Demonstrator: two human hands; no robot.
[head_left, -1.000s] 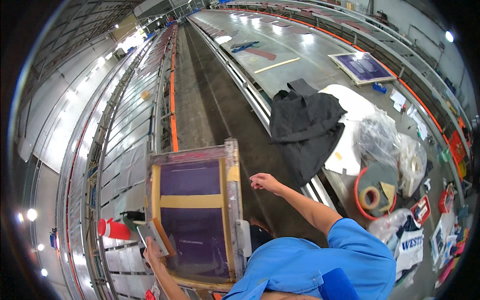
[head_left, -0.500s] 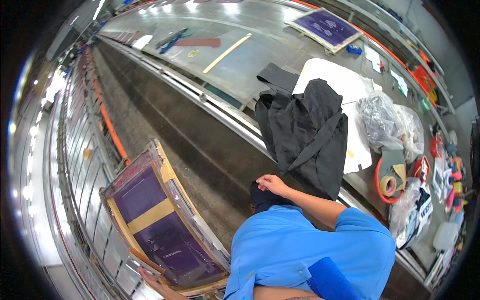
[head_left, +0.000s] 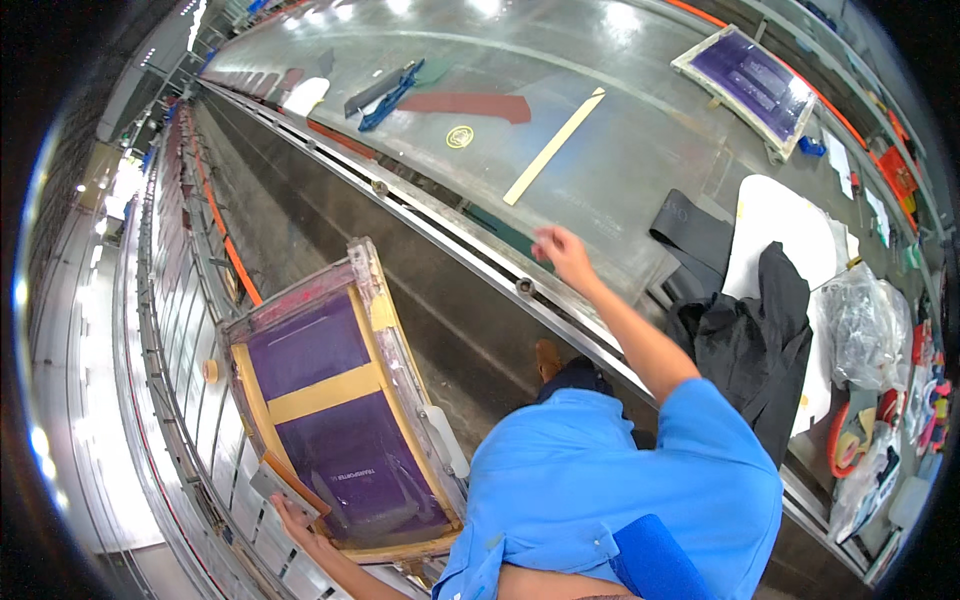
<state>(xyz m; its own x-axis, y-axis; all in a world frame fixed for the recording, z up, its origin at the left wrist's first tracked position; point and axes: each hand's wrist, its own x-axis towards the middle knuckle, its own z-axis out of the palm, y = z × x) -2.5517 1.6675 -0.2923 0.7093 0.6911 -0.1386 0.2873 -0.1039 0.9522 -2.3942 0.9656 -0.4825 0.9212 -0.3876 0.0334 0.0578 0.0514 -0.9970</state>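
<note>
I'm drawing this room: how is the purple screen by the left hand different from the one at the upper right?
The near screen has a yellow band across its middle; the far screen shows none. The near screen's frame looks stained, the far screen's mostly pale. The near screen is beside the left hand; the far screen lies on the table. Both are purple, four-sided and framed.

Slanted squeegee (head_left: 291,486) by framed purple screen (head_left: 345,455)
</note>
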